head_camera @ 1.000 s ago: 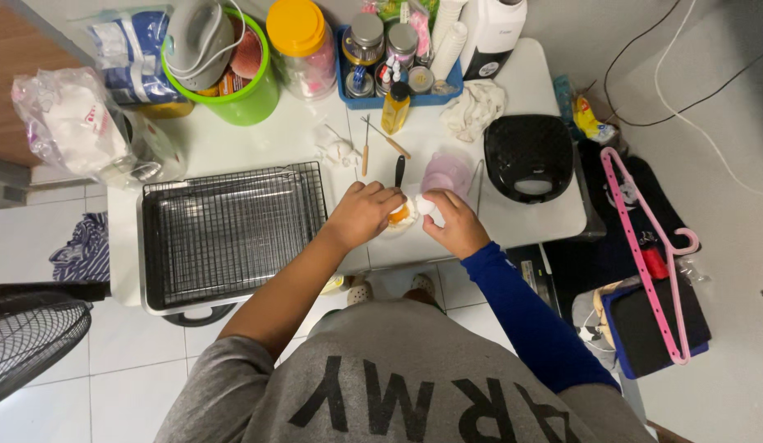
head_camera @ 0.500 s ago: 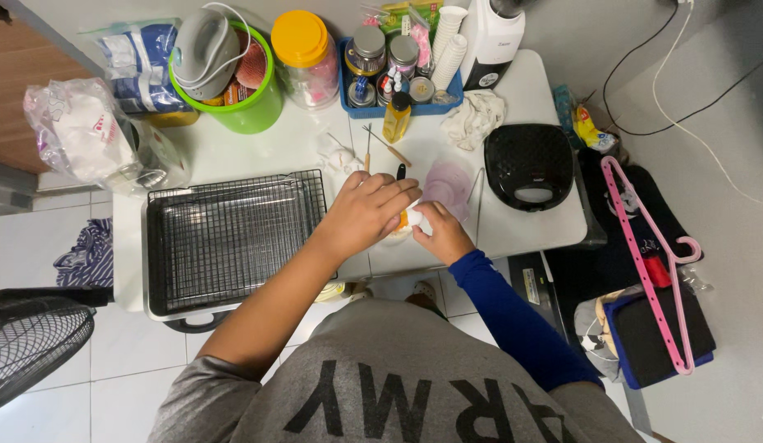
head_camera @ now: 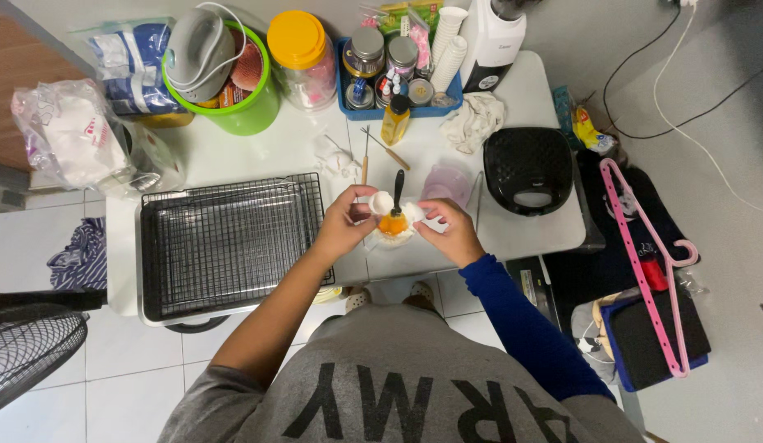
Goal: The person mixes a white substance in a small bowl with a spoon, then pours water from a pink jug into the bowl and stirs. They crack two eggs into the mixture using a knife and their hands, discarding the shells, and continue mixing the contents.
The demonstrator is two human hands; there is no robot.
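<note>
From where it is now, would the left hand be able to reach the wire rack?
Probably yes. The left hand is at the small orange-topped piece, right beside the wire rack, with nothing between them.

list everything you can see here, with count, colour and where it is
table: 1, white, centre
egg: 1, cracked, orange yolk, between both hands
wire rack in tray: 1, black, table's left
bucket: 1, green, back left
jar: 1, yellow lid, back centre
basket of small jars: 1, blue, back
sandwich maker: 1, black, right
cloth: 1, white, behind sandwich maker
hanger: 1, pink, floor right
fan: 1, black, bottom left
left hand: on shell
right hand: on shell, blue sleeve
</note>
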